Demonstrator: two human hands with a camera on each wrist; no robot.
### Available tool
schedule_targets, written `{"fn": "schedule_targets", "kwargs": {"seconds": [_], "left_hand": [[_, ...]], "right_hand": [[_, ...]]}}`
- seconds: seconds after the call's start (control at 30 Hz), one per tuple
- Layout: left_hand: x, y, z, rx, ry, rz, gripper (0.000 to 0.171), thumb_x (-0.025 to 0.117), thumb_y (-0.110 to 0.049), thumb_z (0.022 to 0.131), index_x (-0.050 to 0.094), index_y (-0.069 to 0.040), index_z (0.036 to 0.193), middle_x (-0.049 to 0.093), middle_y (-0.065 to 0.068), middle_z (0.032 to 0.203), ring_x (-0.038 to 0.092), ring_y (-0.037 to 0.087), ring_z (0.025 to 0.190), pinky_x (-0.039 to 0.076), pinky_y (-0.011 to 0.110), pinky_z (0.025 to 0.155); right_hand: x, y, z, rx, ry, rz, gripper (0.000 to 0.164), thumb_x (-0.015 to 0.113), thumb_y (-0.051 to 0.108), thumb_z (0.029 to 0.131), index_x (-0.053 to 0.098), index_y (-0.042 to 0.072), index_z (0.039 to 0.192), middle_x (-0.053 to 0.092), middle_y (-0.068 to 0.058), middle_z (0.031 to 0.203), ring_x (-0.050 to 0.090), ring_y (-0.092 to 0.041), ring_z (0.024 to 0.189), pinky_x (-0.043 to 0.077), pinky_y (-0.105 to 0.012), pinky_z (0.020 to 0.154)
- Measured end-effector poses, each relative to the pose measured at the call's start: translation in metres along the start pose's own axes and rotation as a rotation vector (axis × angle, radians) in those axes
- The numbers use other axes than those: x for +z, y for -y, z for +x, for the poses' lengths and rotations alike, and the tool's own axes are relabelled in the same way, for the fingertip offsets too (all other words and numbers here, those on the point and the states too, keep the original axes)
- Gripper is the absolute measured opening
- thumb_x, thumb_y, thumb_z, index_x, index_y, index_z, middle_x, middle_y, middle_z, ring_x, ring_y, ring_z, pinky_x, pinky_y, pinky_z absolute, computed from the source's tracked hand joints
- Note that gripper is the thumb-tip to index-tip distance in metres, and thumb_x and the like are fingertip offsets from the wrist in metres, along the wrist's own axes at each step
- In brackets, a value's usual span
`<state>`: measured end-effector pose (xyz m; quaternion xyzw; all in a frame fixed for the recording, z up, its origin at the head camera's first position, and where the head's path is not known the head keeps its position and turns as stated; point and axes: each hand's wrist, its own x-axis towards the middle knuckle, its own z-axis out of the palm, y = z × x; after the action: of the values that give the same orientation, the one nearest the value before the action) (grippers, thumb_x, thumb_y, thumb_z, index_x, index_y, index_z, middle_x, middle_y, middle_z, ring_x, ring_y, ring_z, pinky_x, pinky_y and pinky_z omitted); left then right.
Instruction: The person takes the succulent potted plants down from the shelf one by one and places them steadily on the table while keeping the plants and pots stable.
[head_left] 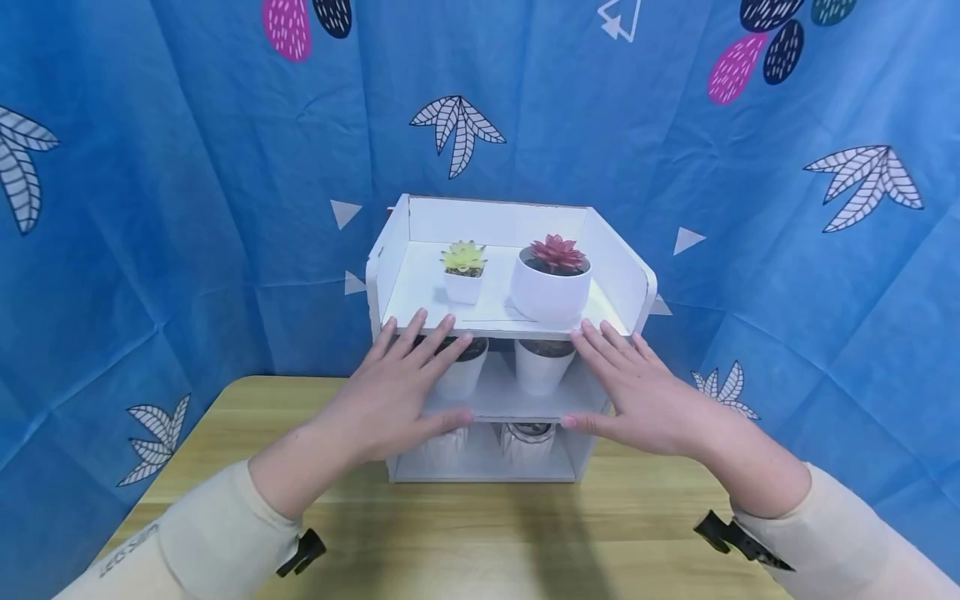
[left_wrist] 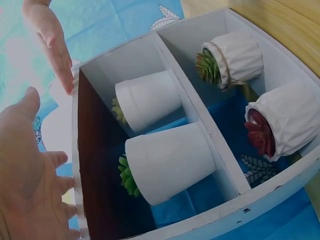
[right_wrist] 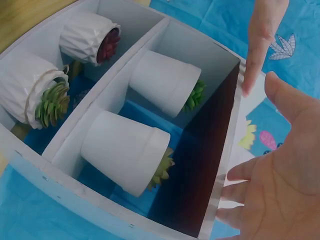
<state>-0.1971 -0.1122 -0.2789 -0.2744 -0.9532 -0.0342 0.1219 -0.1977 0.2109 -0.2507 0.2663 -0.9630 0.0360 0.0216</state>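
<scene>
A white three-tier shelf [head_left: 495, 221] stands at the middle. My left hand [head_left: 397, 387] spreads its straight fingers at the front edge of the top tier, on the left. On the right, my right hand [head_left: 645, 383] lies the same way, fingertips at that edge. On top are a small white pot [head_left: 463, 289] with a yellow-green succulent and a larger round white pot [head_left: 550, 296] with a red succulent [head_left: 557, 252]. Two plain white pots with green succulents, one a larger-looking pot [left_wrist: 170, 162] in the left wrist view, fill the middle tier. Below sit ridged white pots [right_wrist: 87, 37].
The shelf rests on a light wooden table [head_left: 465, 533]. A blue cloth [head_left: 247, 167] printed with leaves and triangles hangs behind and at both sides. Dark clips [head_left: 302, 552] sit by the wrists under pale sleeves [head_left: 217, 533].
</scene>
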Motion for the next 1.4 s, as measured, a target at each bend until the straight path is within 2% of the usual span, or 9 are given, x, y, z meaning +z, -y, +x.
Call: {"fn": "schedule_targets", "kwargs": {"seconds": [0.13,0.47,0.8,0.93,1.23,1.4], "left_hand": [[0.001,0.001,0.001,-0.002,-0.008,0.000,0.091,0.022,-0.083,0.090,0.015,-0.027,0.161,0.004,-0.003,0.167,-0.008,0.029,0.153,-0.008,0.054,0.120],[0.004,0.001,0.004,-0.012,-0.011,0.007,0.094,0.023,-0.082,0.091,0.013,-0.020,0.161,0.006,-0.004,0.167,-0.008,0.026,0.153,-0.010,0.053,0.120],[0.004,0.001,0.005,-0.035,-0.012,0.021,0.093,0.034,-0.077,0.093,0.015,-0.017,0.161,0.006,0.001,0.167,-0.004,0.026,0.154,-0.009,0.053,0.120],[0.003,0.001,0.006,-0.043,-0.013,0.020,0.093,0.037,-0.075,0.094,0.014,-0.015,0.161,0.006,0.003,0.168,-0.002,0.026,0.154,-0.008,0.052,0.121],[0.001,0.005,0.008,-0.059,-0.011,0.014,0.094,0.035,-0.076,0.093,0.015,-0.015,0.161,0.006,0.003,0.168,-0.004,0.026,0.154,-0.009,0.052,0.121],[0.000,0.004,0.012,-0.062,-0.008,0.005,0.092,0.038,-0.075,0.093,0.018,-0.017,0.161,0.011,0.004,0.167,0.000,0.028,0.154,-0.008,0.054,0.120]], "right_hand": [[0.001,0.000,0.001,0.003,0.005,0.004,0.105,0.045,0.078,0.089,0.009,0.011,0.161,0.003,-0.010,0.168,-0.002,-0.034,0.153,0.001,-0.059,0.120],[0.000,-0.002,0.004,0.012,-0.017,0.044,0.100,0.047,0.072,0.092,0.012,0.008,0.161,0.006,-0.014,0.167,0.000,-0.035,0.153,0.003,-0.056,0.121],[0.000,-0.004,0.008,0.010,-0.038,0.057,0.101,0.039,0.076,0.092,0.012,0.008,0.161,0.008,-0.014,0.167,0.002,-0.035,0.153,0.010,-0.055,0.121],[0.001,-0.005,0.009,0.013,-0.045,0.056,0.100,0.040,0.075,0.093,0.013,0.007,0.161,0.008,-0.015,0.167,0.002,-0.034,0.153,0.010,-0.055,0.121],[0.001,-0.006,0.010,0.020,-0.048,0.061,0.098,0.043,0.072,0.094,0.014,0.007,0.161,0.010,-0.015,0.167,0.004,-0.034,0.153,0.011,-0.055,0.121],[0.001,-0.005,0.010,0.028,-0.054,0.064,0.097,0.044,0.071,0.094,0.015,0.007,0.160,0.010,-0.016,0.167,0.004,-0.033,0.153,0.011,-0.055,0.121]]}}
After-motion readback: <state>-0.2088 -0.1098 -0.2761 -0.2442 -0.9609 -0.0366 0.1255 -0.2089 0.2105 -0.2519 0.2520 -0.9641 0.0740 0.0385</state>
